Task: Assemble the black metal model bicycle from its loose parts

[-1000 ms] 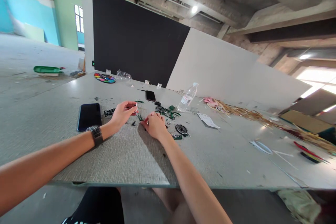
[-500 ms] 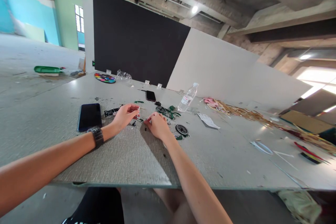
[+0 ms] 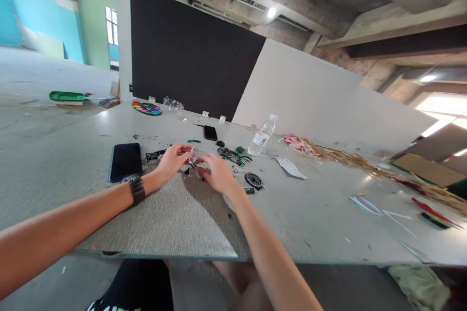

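Note:
My left hand [image 3: 175, 159], with a dark watch [image 3: 134, 188] on its wrist, pinches a small silvery-white part [image 3: 192, 154] too small to name. Close to it on the right, my right hand [image 3: 216, 172] has its fingers closed at a small dark part between the two hands; its kind I cannot make out. Beyond my right hand lies a green model bicycle frame [image 3: 239, 158] with one wheel [image 3: 224, 151] by it. A loose black spoked wheel [image 3: 253, 180] rests right of my right hand. A black lattice-like piece [image 3: 156, 155] lies behind my left wrist.
A large phone [image 3: 125, 162] lies left of my hands, and a smaller phone [image 3: 210, 132] behind them. A clear bottle [image 3: 261, 136] stands at the back beside a paper slip [image 3: 291, 168]. Wooden strips [image 3: 335, 154] and red-handled pliers [image 3: 425, 207] lie to the right.
My right hand has moved slightly left and up, closer to my left hand, and now grips at the small dark part there. My left hand has stayed nearly in place.

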The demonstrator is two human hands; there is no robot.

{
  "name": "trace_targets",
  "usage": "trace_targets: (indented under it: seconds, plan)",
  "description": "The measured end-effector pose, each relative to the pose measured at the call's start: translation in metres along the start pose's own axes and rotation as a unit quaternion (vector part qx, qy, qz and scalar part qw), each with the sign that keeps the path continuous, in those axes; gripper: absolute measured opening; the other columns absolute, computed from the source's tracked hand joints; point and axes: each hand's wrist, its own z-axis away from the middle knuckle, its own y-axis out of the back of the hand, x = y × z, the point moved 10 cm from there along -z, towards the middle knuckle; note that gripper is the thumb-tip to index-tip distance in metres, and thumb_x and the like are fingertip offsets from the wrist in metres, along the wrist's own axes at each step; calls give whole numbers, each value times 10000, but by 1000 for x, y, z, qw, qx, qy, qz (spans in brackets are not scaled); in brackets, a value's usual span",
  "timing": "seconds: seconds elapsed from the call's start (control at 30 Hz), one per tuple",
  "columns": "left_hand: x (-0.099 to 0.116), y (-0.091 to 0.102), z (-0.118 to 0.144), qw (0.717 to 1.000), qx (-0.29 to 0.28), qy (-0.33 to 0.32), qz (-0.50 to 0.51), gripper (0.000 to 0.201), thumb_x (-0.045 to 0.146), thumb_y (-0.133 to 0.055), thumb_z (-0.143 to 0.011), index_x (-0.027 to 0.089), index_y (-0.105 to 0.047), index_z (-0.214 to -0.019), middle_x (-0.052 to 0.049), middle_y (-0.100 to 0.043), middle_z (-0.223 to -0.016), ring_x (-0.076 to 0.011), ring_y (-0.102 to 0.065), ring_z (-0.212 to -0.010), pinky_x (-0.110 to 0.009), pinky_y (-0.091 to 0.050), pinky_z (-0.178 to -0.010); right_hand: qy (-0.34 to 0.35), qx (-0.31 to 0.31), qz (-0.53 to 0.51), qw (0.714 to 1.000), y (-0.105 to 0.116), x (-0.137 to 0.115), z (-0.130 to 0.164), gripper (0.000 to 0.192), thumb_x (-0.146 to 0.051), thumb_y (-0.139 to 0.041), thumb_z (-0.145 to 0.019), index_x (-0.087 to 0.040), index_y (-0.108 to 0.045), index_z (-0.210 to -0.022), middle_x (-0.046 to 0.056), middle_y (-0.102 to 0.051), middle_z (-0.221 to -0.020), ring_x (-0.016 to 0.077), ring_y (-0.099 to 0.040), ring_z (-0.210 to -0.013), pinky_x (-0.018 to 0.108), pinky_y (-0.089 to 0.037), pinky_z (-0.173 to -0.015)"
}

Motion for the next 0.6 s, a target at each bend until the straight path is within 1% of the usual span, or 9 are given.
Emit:
trace_targets:
  seconds: [0.07, 0.13, 0.2, 0.3, 0.4, 0.47, 0.53, 0.6]
  plan:
    - [3, 2, 0, 999, 7, -15, -28, 348, 370, -735, -713, 140, -692, -971, -65, -713, -875, -179, -658, -751, -317, -530, -699, 20, -24, 9, 999, -14, -14, -1, 214, -256, -615, -965, -248, -698, -1163, 75, -650, -1209, 212, -587, -1122, 334, -423, -942]
    - [6, 3, 1, 999, 9, -23, -49, 354, 377, -731, -719, 143, -704, -984, -70, -722, -874, -184, -656, -750, -314, -520, -691, 29, -41, 19, 999, -24, -20, -2, 217, -231, -604, -968, -272, -711, -1153, 63, -655, -1233, 219, -577, -1160, 339, -418, -952]
    - [8, 1, 1, 998, 5, -25, -56, 356, 367, -730, -723, 146, -707, -1001, -75, -730, -884, -191, -664, -766, -312, -519, -690, 32, -49, 25, 998, -27, -19, -2, 185, -230, -620, -958, -278, -735, -1095, 51, -683, -1187, 220, -591, -1143, 335, -417, -949]
    - [11, -1, 3, 997, -1, -21, -68, 342, 350, -736, -725, 148, -709, -1000, -76, -732, -893, -194, -667, -766, -301, -515, -661, 19, -47, 24, 998, -25, -10, -2, 131, -243, -651, -939, -258, -758, -1012, 51, -717, -1068, 209, -631, -1044, 315, -428, -918]
    - [12, -3, 3, 998, -6, -14, -68, 305, 330, -732, -739, 148, -701, -981, -58, -723, -848, -174, -656, -714, -295, -514, -654, 5, -25, 9, 1000, -11, 3, -3, 166, -234, -611, -958, -230, -752, -1046, 67, -720, -1061, 202, -643, -997, 303, -443, -885]
    - [11, -3, 3, 998, -10, -6, -57, 280, 317, -720, -753, 147, -688, -974, -43, -710, -799, -161, -647, -681, -292, -515, -656, -5, 9, 1, 1000, 7, 16, -2, 200, -226, -560, -983, -213, -741, -1068, 74, -717, -1087, 200, -638, -1001, 301, -446, -882]
    - [8, -4, 4, 999, -16, 7, -50, 266, 315, -709, -771, 150, -681, -977, -35, -699, -773, -153, -642, -668, -284, -510, -644, -54, 49, 23, 997, 29, 40, 3, 228, -207, -521, -993, -220, -741, -1052, 71, -718, -1082, 204, -632, -994, 314, -443, -881]
    - [5, -5, 5, 998, -22, 18, -51, 256, 314, -704, -785, 155, -679, -984, -33, -694, -772, -148, -641, -670, -276, -506, -637, -133, 72, 72, 986, 47, 69, 13, 240, -191, -513, -985, -235, -746, -1026, 77, -719, -1064, 225, -626, -989, 339, -438, -861]
